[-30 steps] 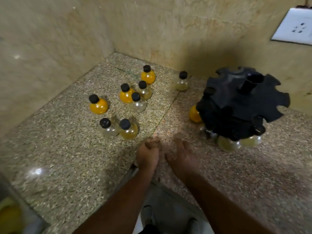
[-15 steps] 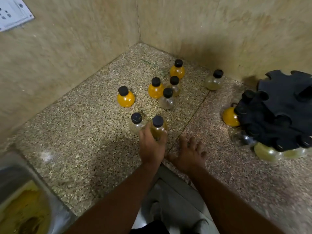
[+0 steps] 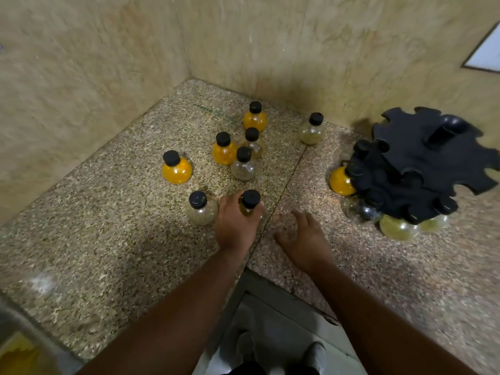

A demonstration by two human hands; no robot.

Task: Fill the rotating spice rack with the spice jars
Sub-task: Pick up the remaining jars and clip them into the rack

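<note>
The left hand is wrapped around the round body of a small clear glass jar with a black screw cap, fingers curled about the bulb so that only the cap and a sliver of yellowish content show above them. It is the nearest jar of the loose group on the speckled stone surface, which is probably why it was chosen: nothing has to be reached over. Touching or just beside the hand stands a pale, grainy-filled jar with the same black cap, close enough that a careless lift could knock it.

The right hand lies open and spread, palm down, empty, between the grasped jar and the black plastic rotating rack with notched tiers; it looks ready to steady or turn the rack.

The rack's lower notches carry several jars hung by their necks, among them an orange-filled one on its near left side; the upper tier appears unfilled, though blur makes the count uncertain. Six more jars stand loose farther back, so the filling is, I judge, under halfway.
</note>
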